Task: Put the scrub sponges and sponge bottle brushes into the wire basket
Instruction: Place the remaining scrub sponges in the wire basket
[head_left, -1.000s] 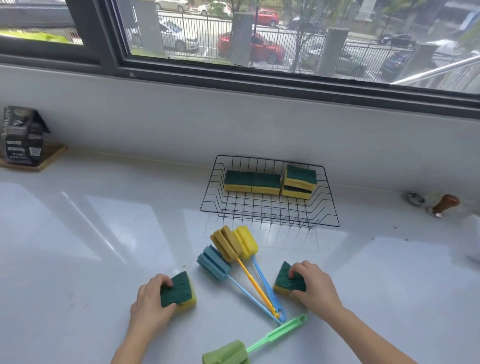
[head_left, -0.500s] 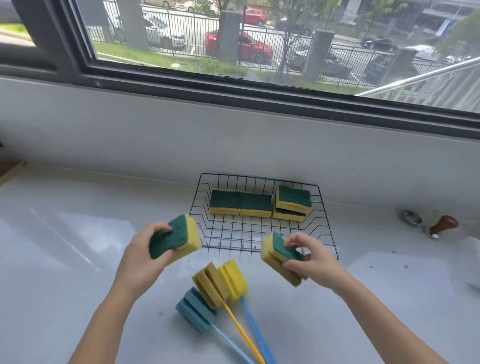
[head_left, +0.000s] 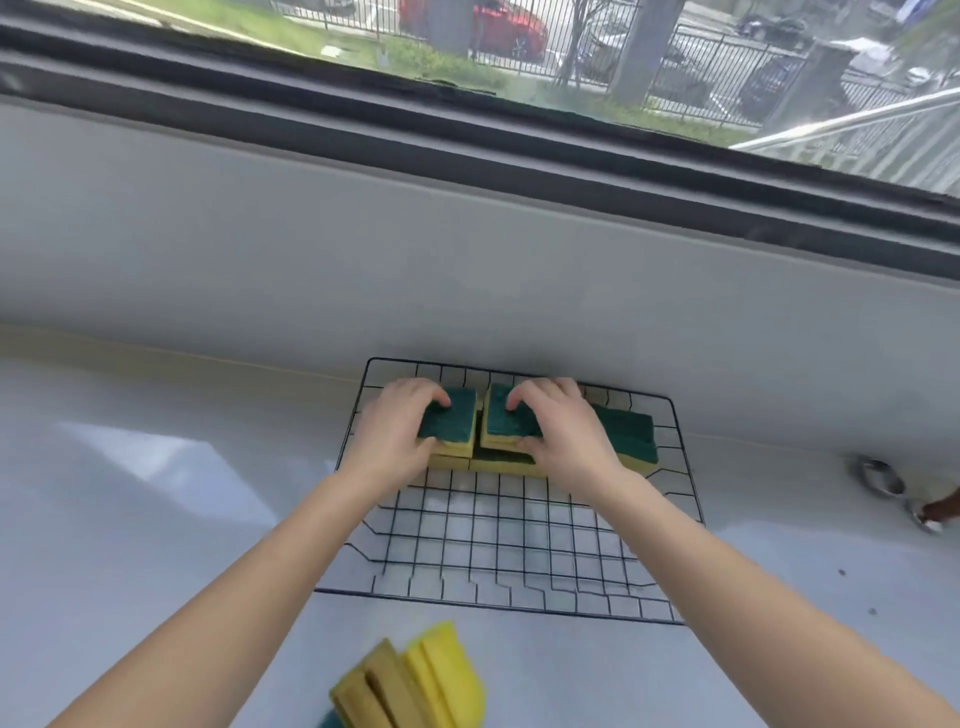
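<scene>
The black wire basket (head_left: 519, 551) lies on the white counter against the wall. My left hand (head_left: 389, 441) grips a green-and-yellow scrub sponge (head_left: 452, 423) and my right hand (head_left: 561, 436) grips another scrub sponge (head_left: 506, 421). Both sponges rest side by side on top of the sponges at the basket's back. A further stacked sponge (head_left: 628, 431) shows to the right of my right hand. Two yellow bottle brush heads (head_left: 410, 680) lie on the counter in front of the basket; their handles are out of frame.
The wall and a dark window frame rise right behind the basket. A metal ring (head_left: 878, 475) and a brown-handled object (head_left: 940, 512) sit on the counter at the far right.
Both hands lifted a sponge each from the counter, carried them forward over the basket's front edge and lowered them onto the sponges at the back. The camera moved closer.
</scene>
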